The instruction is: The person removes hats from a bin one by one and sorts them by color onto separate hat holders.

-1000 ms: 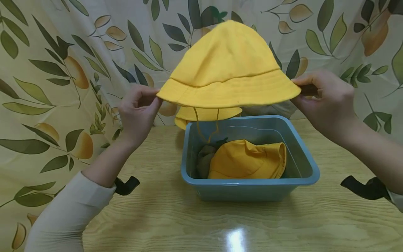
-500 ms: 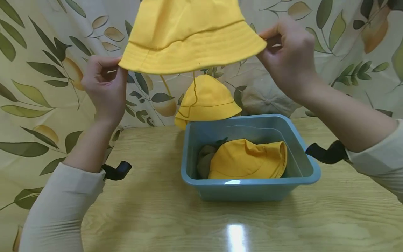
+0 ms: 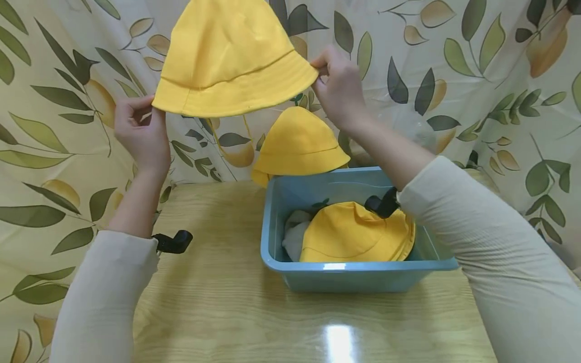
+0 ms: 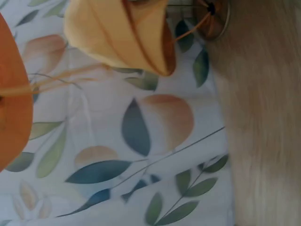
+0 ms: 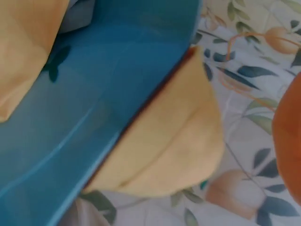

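A yellow bucket hat [image 3: 231,55] hangs in the air at the upper left of the head view, crown up, thin chin cord dangling below. My left hand [image 3: 144,128] pinches its brim at the left end. At the brim's opposite end, my right hand [image 3: 338,88] pinches it between thumb and fingers. Only part of this hat's orange-looking underside [image 4: 14,103] shows in the left wrist view. Behind the bin, a second yellow bucket hat [image 3: 299,141] sits against the curtain. Neither wrist view shows the fingers.
A blue plastic bin [image 3: 345,277] stands on the wooden table [image 3: 218,302], holding another yellow hat [image 3: 349,232] and a grey cloth item [image 3: 296,234]. My right forearm crosses over the bin's right side. A leaf-print curtain [image 3: 408,30] closes off the back.
Both hands have carried the hat left and up, away from above the bin. The second hat behind is now uncovered, and the right forearm has swung in over the bin.
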The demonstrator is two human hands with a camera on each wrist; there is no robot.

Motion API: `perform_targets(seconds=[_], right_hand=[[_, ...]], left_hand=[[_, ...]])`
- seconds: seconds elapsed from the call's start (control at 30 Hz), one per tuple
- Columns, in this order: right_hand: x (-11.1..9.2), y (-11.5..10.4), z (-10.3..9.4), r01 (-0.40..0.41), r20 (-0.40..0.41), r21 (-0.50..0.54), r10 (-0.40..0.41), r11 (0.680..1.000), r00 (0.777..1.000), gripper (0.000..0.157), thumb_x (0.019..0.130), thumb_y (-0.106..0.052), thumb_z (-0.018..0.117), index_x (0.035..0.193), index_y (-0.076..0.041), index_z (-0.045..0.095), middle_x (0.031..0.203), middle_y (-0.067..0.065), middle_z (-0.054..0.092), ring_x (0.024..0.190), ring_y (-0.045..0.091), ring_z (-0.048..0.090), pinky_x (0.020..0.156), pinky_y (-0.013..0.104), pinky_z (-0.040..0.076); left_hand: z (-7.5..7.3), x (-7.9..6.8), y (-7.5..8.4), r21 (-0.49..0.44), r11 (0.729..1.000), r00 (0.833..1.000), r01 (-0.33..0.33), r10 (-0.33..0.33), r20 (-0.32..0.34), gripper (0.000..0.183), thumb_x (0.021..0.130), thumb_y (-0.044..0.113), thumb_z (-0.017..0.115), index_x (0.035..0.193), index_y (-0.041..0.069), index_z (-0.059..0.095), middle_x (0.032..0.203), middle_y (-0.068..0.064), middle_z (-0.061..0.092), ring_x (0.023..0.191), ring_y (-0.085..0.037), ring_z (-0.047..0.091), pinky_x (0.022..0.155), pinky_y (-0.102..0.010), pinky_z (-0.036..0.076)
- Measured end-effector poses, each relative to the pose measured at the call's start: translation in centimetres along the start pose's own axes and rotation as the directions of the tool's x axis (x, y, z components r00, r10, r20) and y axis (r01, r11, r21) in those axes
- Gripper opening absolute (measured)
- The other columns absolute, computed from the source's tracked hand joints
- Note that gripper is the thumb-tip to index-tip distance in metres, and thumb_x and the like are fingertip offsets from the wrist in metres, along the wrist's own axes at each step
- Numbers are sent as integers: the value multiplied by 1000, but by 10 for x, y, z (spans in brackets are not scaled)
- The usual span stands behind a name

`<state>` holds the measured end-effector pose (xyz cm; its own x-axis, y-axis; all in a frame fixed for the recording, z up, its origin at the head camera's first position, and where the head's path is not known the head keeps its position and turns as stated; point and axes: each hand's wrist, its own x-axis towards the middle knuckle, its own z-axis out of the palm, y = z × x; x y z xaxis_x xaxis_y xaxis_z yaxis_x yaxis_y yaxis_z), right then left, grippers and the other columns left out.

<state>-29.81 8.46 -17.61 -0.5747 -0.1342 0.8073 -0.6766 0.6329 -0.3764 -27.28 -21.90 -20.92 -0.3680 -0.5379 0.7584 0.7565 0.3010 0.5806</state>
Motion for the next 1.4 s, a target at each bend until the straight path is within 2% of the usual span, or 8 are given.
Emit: perform_targets(seconds=[0.13, 0.3, 0.57, 0.77, 0.97, 1.07, 1.27, 1.4], right_hand=[[5, 10, 21, -62, 30, 27, 61, 998, 998, 12, 93, 0, 51, 102, 7, 56, 103, 17, 65, 95, 24, 66, 84, 31, 51], [13, 29, 33, -150, 43, 7, 150, 989, 988, 14, 95, 0, 45, 103, 6, 55, 102, 16, 63, 93, 23, 61, 80, 26, 46], [18, 62, 35, -252, 21, -29, 252, 967, 967, 16, 95, -1, 43, 103, 5, 55, 103, 16, 60, 97, 25, 56, 85, 30, 44], [13, 87, 33, -308, -43, -65, 306, 949, 951, 17, 96, -4, 48, 106, 4, 58, 113, 15, 63, 112, 23, 58, 97, 27, 44], [0, 110, 25, -338, -48, -90, 334, 937, 941, 16, 95, -3, 48, 104, 6, 56, 111, 20, 63, 106, 31, 59, 93, 36, 46], [-8, 119, 19, -343, 4, -137, 346, 930, 938, 15, 92, 1, 47, 103, 8, 54, 105, 24, 61, 100, 36, 58, 88, 42, 46], [-27, 130, 9, -302, 183, -193, 337, 934, 924, 17, 86, 13, 43, 97, 10, 55, 99, 26, 59, 91, 37, 54, 79, 45, 44], [-43, 137, 14, -237, 311, -228, 301, 944, 902, 22, 80, 17, 42, 92, 10, 57, 96, 26, 60, 87, 37, 53, 77, 46, 45]], left_hand=[[3, -9, -20, 21, 993, 993, 115, -115, -15, 10, 81, 5, 72, 78, 11, 65, 80, 5, 61, 74, -11, 64, 70, -20, 52], [18, -22, -35, 62, 977, 978, 206, -207, 0, 7, 83, 7, 71, 81, 10, 65, 81, 6, 63, 76, -9, 64, 70, -19, 51], [53, -47, -67, 166, 965, 974, 202, -216, 66, 4, 86, 3, 65, 83, 6, 65, 80, 7, 59, 76, -7, 59, 64, -18, 44], [73, -61, -77, 188, 925, 930, 331, -353, 100, 3, 89, 3, 62, 90, 3, 64, 92, -3, 63, 85, -10, 59, 71, -20, 47], [91, -77, -76, 265, 917, 913, 299, -356, 199, 9, 89, 3, 60, 96, -2, 63, 101, -11, 63, 89, -17, 61, 67, -19, 47], [92, -82, -75, 328, 905, 888, 269, -366, 280, 10, 90, 3, 58, 96, -3, 63, 97, -12, 62, 84, -19, 60, 66, -20, 45], [82, -91, -80, 429, 891, 832, 148, -346, 433, 11, 92, 3, 55, 96, -4, 63, 97, -15, 61, 90, -26, 61, 80, -31, 50], [70, -98, -88, 476, 877, 763, 66, -352, 542, 10, 94, 3, 52, 97, -3, 60, 101, -16, 59, 99, -28, 59, 87, -34, 50]])
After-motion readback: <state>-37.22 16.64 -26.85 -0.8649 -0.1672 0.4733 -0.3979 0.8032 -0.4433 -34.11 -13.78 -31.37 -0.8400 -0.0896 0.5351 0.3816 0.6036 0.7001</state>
